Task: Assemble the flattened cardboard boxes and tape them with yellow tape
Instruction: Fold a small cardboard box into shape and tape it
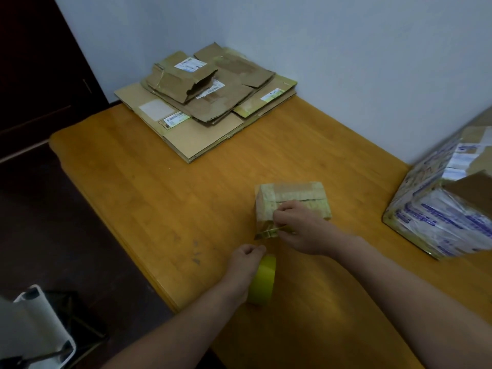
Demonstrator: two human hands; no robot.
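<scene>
Two hands: left hand (246,258) grips tape roll (263,280); right hand (298,227) pinches tape strip (266,231) against box (292,194).

The large box (447,209) is blurred and cut off at the right edge. The left hand (246,262) hides part of the yellow tape roll (262,284). The right hand (298,227) covers part of the tape strip (266,232) and the small box's (290,194) near face. Labels (171,119) on the flattened boxes (213,103) are unreadable.

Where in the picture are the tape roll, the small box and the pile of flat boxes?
tape roll (262,283): head view, on its yellow outer band.
small box (290,193): head view, on its taped top face.
pile of flat boxes (213,107): head view, on the middle brown sheet.
</scene>
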